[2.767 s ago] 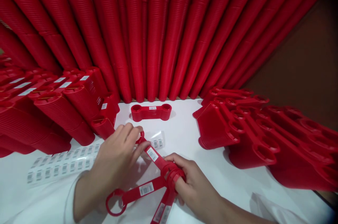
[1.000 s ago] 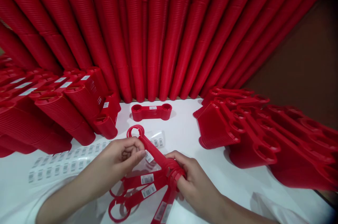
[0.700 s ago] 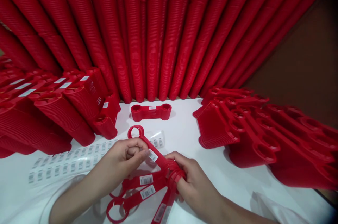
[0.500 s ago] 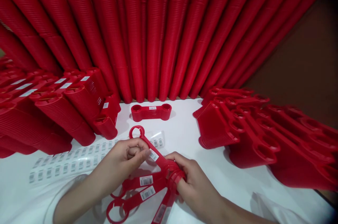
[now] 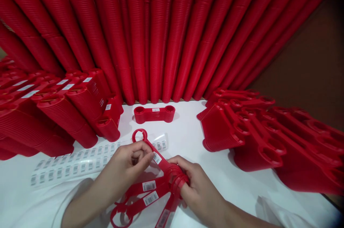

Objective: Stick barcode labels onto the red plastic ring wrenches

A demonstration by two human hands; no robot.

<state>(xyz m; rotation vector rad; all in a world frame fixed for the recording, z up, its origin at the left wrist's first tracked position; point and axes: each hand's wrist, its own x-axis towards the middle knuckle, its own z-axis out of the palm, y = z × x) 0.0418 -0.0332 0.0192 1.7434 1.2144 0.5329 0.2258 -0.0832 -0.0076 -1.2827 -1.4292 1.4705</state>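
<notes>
My right hand (image 5: 197, 183) grips a fanned bunch of flat red plastic pieces (image 5: 176, 176) by their overlapping ring ends, its thumb through or over the rings. The pieces spread out to the left and down, and white barcode stickers (image 5: 151, 198) show on several of them. My left hand (image 5: 129, 165) is closed in a pinch at the uppermost piece, thumb and forefinger at the left edge of its barcode sticker (image 5: 157, 158). That piece points up and left, its open ring (image 5: 139, 134) beyond my fingers. My left forearm partly covers a clear sheet of barcode stickers (image 5: 72, 167).
A small stack of red pieces (image 5: 154, 114) stands ahead on the white table (image 5: 185, 127). Labelled stacks (image 5: 67, 113) crowd the left, and more stacks (image 5: 258, 138) without visible labels stand at right. Tall red columns (image 5: 158, 41) line the back.
My left hand stays pinched at the sticker and has barely shifted. The lower fanned pieces have turned slightly in my right hand, and the view has moved a little.
</notes>
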